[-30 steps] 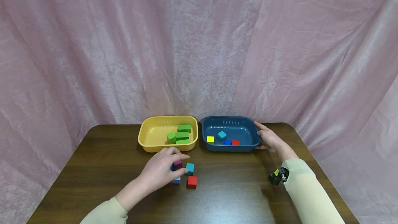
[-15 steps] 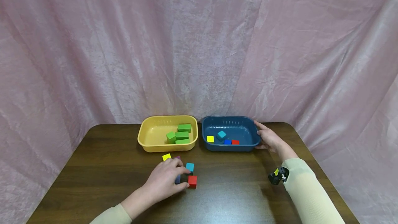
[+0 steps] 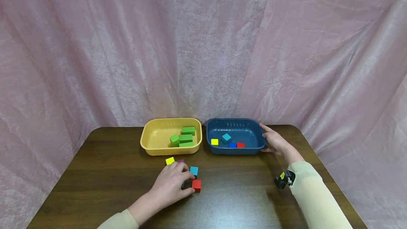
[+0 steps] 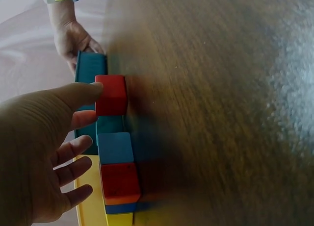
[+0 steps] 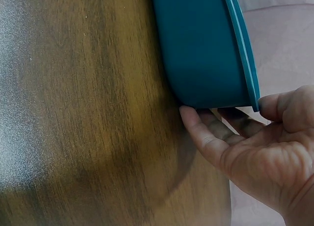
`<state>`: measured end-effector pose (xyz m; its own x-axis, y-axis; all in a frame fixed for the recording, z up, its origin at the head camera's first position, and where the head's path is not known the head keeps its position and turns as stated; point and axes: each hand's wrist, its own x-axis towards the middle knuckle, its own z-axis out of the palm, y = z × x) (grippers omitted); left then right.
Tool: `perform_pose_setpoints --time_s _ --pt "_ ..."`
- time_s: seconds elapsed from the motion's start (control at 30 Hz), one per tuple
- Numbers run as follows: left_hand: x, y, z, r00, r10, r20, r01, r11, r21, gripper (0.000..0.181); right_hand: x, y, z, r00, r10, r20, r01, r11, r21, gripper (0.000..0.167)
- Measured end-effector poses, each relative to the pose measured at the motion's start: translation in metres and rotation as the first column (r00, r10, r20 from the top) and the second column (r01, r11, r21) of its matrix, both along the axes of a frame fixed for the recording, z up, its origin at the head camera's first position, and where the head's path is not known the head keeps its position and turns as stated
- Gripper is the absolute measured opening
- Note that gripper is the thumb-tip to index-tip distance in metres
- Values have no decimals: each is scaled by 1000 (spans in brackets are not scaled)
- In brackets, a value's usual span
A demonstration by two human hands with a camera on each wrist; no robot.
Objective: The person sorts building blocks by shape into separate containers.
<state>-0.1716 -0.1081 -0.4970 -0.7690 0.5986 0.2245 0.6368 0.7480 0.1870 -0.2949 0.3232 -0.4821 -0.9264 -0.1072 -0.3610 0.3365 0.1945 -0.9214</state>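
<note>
My left hand (image 3: 171,183) is over a group of coloured blocks. Its thumb tip overlaps the edge of a red block (image 3: 196,186), and the index fingertip is by its far side. In the left wrist view the other fingers of the left hand (image 4: 39,152) are spread apart; no firm grip shows. A light blue block (image 3: 194,171) stands behind the red one. Beyond the hand are a yellow block (image 3: 170,160) and a partly hidden purple block (image 3: 181,161). My right hand (image 3: 278,143) holds the right end of a blue basket (image 3: 234,151), thumb at the rim, fingers below.
Several green blocks (image 3: 186,138) lie in a yellow basket (image 3: 152,150), left of the blue one. Inside the blue basket are a yellow block (image 3: 214,142), a teal block (image 3: 226,138), a blue block (image 3: 233,145) and a red block (image 3: 240,145). A pink curtain (image 3: 203,45) hangs behind the table.
My left hand has moved toward the near red block, uncovering the yellow block and covering others. In the last half second it shifted slightly right. My right hand stays on the blue basket.
</note>
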Motion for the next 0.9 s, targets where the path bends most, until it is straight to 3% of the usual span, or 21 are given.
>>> perform_pose_setpoints --time_s 0.3,0.9 --pt "0 2 -4 1000 6 -22 -6 1000 1 33 0 0 1 1000 7 11 -7 1000 1 68" --pt "1 3 -4 1000 10 0 -10 999 53 27 0 0 0 1000 10 3 -10 1000 -13 69"
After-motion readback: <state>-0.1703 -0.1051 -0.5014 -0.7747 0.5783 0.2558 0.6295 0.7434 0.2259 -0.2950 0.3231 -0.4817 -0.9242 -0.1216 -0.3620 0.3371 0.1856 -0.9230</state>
